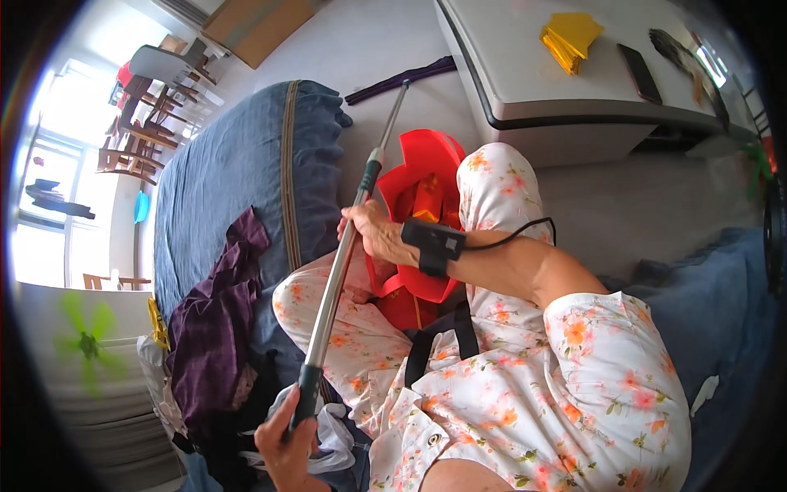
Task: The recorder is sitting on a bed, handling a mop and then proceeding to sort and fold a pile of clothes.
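A metal telescopic pole (334,283) with dark green grips runs slantwise across the view, held in both hands. My left hand (288,440) is wrapped around the green grip at its near end. Further up the bare tube, my right hand (369,227) grips it, with a black device strapped to that wrist. The pole's thin far end meets or overlaps a long strip of dark purple cloth (424,72) on the floor; contact is unclear. Below my right forearm, between my legs, sits a red container (424,147) with red and gold items (428,197) inside.
Left of my legs is a blue-covered cushioned seat (215,160), with a purple garment (215,320) draped over it. A white table (510,61) at upper right bears folded gold paper (572,37) and a phone (639,72). A cardboard box (258,27) stands beyond.
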Demonstrator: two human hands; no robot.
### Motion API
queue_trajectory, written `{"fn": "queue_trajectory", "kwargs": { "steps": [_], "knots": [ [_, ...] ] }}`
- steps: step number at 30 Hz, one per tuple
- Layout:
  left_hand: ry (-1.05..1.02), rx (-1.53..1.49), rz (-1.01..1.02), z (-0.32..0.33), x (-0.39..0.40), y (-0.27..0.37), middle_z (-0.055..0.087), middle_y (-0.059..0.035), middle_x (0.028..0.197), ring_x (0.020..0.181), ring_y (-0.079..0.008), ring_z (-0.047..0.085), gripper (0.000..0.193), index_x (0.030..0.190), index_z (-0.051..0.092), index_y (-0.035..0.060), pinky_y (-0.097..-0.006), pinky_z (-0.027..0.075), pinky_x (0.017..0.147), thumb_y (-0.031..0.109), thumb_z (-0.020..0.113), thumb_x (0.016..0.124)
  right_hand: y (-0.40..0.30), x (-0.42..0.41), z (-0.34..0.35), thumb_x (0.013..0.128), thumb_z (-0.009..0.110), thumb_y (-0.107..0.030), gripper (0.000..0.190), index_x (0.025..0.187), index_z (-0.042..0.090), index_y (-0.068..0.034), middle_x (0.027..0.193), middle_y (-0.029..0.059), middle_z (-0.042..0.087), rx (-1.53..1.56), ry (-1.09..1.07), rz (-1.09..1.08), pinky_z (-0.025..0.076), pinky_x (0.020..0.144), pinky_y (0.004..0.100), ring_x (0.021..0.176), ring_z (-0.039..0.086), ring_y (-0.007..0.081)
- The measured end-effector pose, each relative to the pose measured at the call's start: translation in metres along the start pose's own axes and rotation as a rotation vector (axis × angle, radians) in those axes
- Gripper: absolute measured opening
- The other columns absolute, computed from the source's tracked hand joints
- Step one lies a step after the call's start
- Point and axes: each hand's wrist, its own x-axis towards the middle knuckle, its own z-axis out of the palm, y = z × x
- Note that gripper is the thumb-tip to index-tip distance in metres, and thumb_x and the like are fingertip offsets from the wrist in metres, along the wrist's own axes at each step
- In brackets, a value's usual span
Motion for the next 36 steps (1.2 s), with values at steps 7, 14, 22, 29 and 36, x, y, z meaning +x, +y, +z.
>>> {"fn": "queue_trajectory", "kwargs": {
  "steps": [7, 14, 22, 29, 36],
  "knots": [
    [0.037, -0.1, -0.135, 0.056, 0.038, -0.013, 0.056, -0.0039, 0.062, 0.044, -0.0056, 0.046, 0.048, 0.117, 0.056, -0.002, -0.0182, 0.034, 0.04, -0.006, 0.057, 0.069, -0.025, 0.04, -0.004, 0.082, 0.053, -0.007, 0.009, 0.079, 0.047, 0.0, 0.063, 0.009, 0.05, 0.24, 0.235, -0.156, 0.051, 0.047, 0.0356, 0.052, 0.053, 0.0201],
    [0.04, -0.073, -0.128, 0.021, -0.029, -0.007, 0.051, 0.0008, 0.058, 0.045, -0.0039, 0.042, 0.043, 0.118, 0.056, 0.0007, -0.019, 0.032, 0.041, -0.003, 0.061, 0.075, 0.032, -0.017, -0.007, 0.081, 0.053, -0.012, 0.014, 0.074, 0.047, -0.001, 0.057, 0.0082, 0.048, -0.004, 0.075, -0.065, 0.045, 0.042, 0.0345, 0.045, 0.05, 0.0211],
    [0.074, -0.232, -0.13, 0.022, -0.026, 0.0, 0.044, 0.0035, 0.055, 0.045, -0.0036, 0.036, 0.039, 0.117, 0.057, -0.0013, -0.0206, 0.027, 0.041, 0.002, 0.063, 0.079, 0.024, -0.011, -0.002, 0.082, 0.054, -0.013, 0.015, 0.077, 0.044, -0.002, 0.059, 0.0076, 0.047, -0.023, 0.079, -0.013, 0.046, 0.042, 0.0356, 0.046, 0.05, 0.0209],
    [0.121, -0.219, -0.209, 0.052, 0.012, -0.013, 0.056, -0.0005, 0.064, 0.046, -0.0035, 0.046, 0.045, 0.115, 0.059, 0.0018, -0.0179, 0.033, 0.04, -0.007, 0.059, 0.071, 0.014, 0.077, -0.012, 0.082, 0.053, -0.017, 0.014, 0.079, 0.046, -0.005, 0.058, 0.0079, 0.048, 0.118, 0.113, -0.123, 0.044, 0.039, 0.037, 0.044, 0.049, 0.0207],
    [0.183, -0.326, -0.301, 0.045, -0.005, -0.019, 0.056, -0.0018, 0.064, 0.046, -0.0038, 0.045, 0.045, 0.114, 0.058, -0.0003, -0.0179, 0.03, 0.038, -0.009, 0.058, 0.07, 0.043, 0.055, -0.021, 0.083, 0.051, -0.015, 0.012, 0.078, 0.045, -0.005, 0.054, 0.0059, 0.045, -0.017, 0.106, -0.112, 0.042, 0.035, 0.0342, 0.039, 0.046, 0.0191]
  ]
}}
